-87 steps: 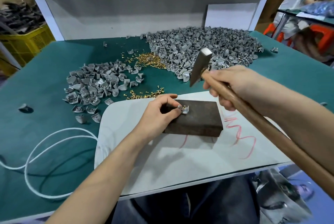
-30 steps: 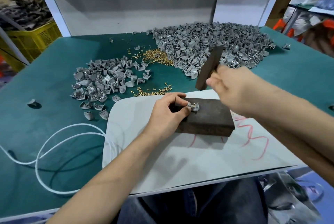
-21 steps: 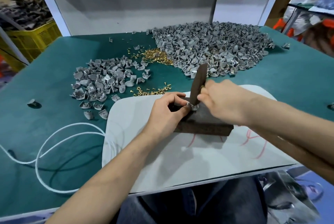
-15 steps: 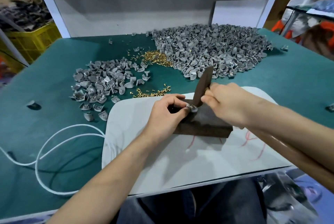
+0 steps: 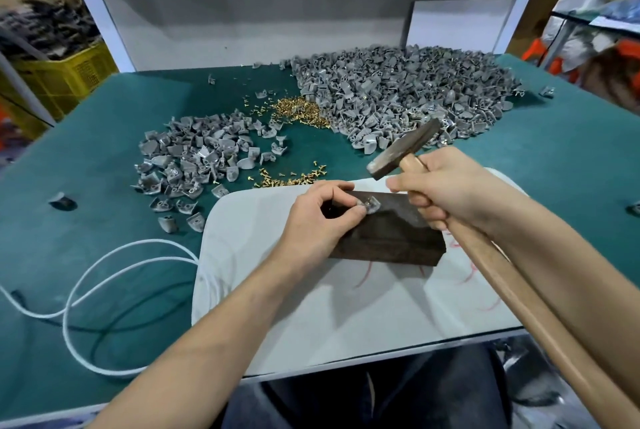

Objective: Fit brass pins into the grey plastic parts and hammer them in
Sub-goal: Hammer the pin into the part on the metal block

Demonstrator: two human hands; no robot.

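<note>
Hammer [image 5: 403,149] lifted off grey part [image 5: 371,203]; right hand [image 5: 446,191] grips handle, left hand [image 5: 320,217] pinches part.

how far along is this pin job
Done, probably: the smaller pile left of the block, though I can't confirm pins in them. In hand: the left hand pinches one grey part on the block while the right hand holds the hammer above it. Left: the large pile and loose brass pins.
</note>
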